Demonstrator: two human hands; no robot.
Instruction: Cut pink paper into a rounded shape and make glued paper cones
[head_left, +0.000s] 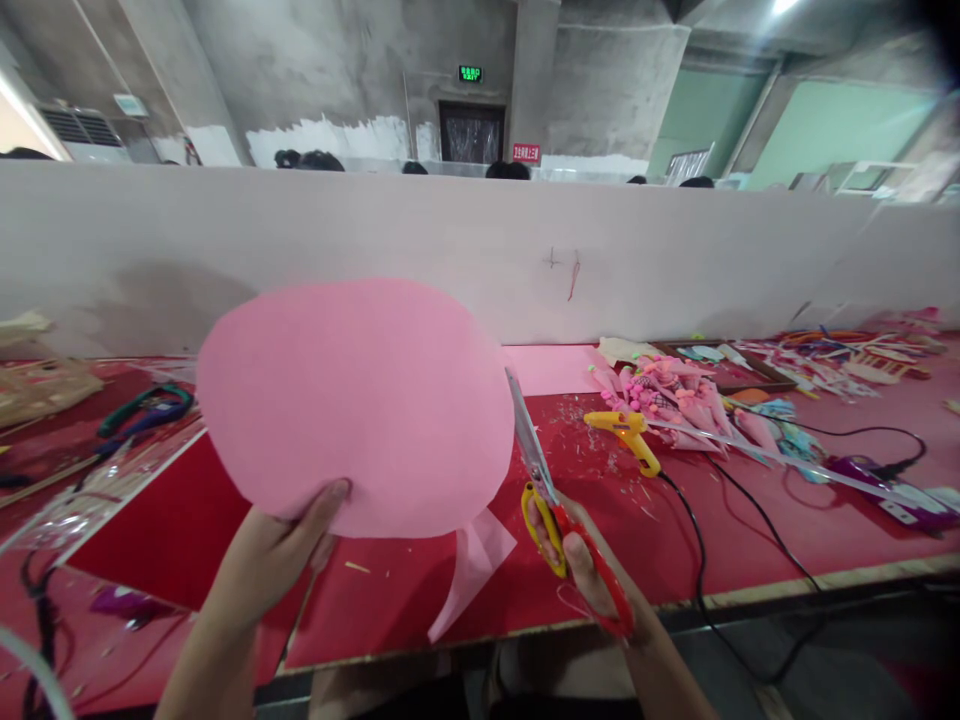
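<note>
A large rounded sheet of pink paper (360, 410) is held up by my left hand (292, 550), the thumb pressed on its front near the lower edge and the fingers behind it. My right hand (581, 560) grips scissors (536, 450) with one yellow and one red handle. Their blades point up and left, beside the sheet's right edge; they look nearly closed. A curled pink paper offcut (476, 570) sits below the sheet, near the table's front edge. Whether it is still joined to the sheet is hidden.
On the red table (420, 610) a yellow glue gun (626, 435) lies with its black cord running over the front edge. Behind it are pink cone-shaped pieces (671, 395). A dark red board (165, 525) lies at left, near pliers (150, 415). A white partition (375, 225) closes the back.
</note>
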